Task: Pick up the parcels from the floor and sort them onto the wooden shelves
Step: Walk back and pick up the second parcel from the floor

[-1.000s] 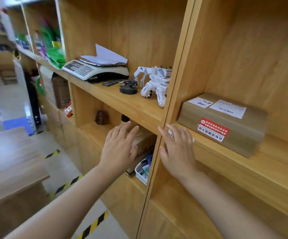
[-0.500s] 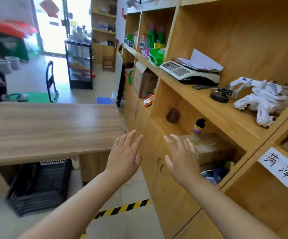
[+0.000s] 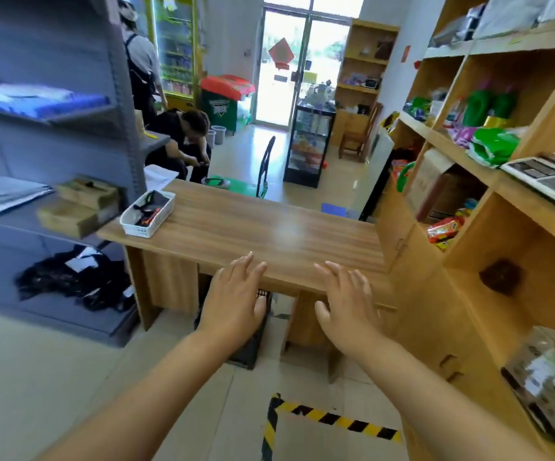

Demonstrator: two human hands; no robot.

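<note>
Both hands are held out empty with fingers spread, the left hand (image 3: pixel 233 297) and right hand (image 3: pixel 347 304) apart, with clear air between them. Straight ahead the way is barred by the table (image 3: pixel 253 227), whose front edge lies just beyond the fingertips. A white basket (image 3: pixel 147 212) occupies the table's left end; the rest of the top is bare. Beneath the table a black crate (image 3: pixel 253 341) fills part of the opening. The right side is closed off by the wooden shelves (image 3: pixel 489 254), the left by a grey rack (image 3: pixel 70 128). Open floor (image 3: pixel 70 377) is left below, marked by striped tape (image 3: pixel 329 419).
</note>
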